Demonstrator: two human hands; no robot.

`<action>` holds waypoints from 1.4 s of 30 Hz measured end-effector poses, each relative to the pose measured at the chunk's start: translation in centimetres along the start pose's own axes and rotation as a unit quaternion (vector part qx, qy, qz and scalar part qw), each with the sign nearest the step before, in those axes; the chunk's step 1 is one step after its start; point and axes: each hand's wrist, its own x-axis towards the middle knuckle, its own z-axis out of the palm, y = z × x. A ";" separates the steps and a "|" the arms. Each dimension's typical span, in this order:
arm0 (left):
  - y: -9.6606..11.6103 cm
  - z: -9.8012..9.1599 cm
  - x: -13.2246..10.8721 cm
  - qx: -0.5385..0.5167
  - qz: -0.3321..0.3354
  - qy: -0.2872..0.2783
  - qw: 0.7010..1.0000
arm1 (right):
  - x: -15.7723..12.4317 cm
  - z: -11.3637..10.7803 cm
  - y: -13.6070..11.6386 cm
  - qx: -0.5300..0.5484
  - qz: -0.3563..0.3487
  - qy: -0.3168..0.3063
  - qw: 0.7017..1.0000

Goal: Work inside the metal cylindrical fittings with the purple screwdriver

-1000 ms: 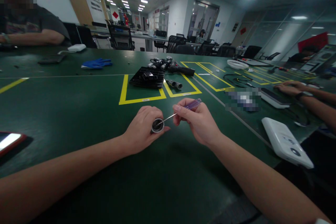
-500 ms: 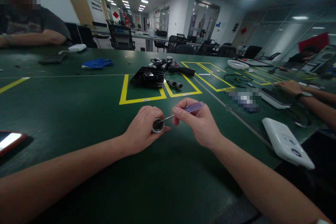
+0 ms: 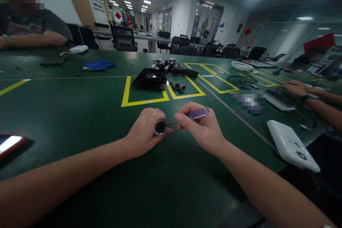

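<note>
Above the green table, my left hand (image 3: 145, 132) is closed around a round metal connector (image 3: 160, 127), its open, dark end facing me. Most of the connector's body is hidden by my fingers. In my right hand (image 3: 201, 128) is a small screwdriver with a clear purple handle (image 3: 198, 113), pinched between thumb and fingers. Its thin shaft (image 3: 171, 123) points left and meets the right side of the connector's rim. Whether the tip touches the rim or lies behind it, I cannot tell.
Ahead, yellow tape frames hold a black ribbed tray (image 3: 150, 79), two metal connectors (image 3: 178, 86) and a pile of cabled parts (image 3: 165, 65). A blue glove (image 3: 98, 65) lies farther left. A white device (image 3: 292, 145) sits at right, near another person's hands (image 3: 295, 88).
The screwdriver's tip has come out of the connector's opening to its right edge, and the handle has tilted flatter. My left hand and the connector have hardly moved.
</note>
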 end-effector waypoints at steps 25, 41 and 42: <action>0.0 0.0 0.2 -0.012 0.003 -0.005 1.000 | -0.4 -0.1 -0.3 -0.078 -0.142 -0.057 0.985; -0.1 0.1 0.0 -0.032 -0.018 -0.006 0.999 | -0.7 -0.2 -0.9 -0.157 -0.247 -0.106 0.950; -0.1 0.1 0.0 -0.031 -0.018 -0.009 0.999 | -0.6 -0.2 -0.9 -0.150 -0.239 -0.103 0.954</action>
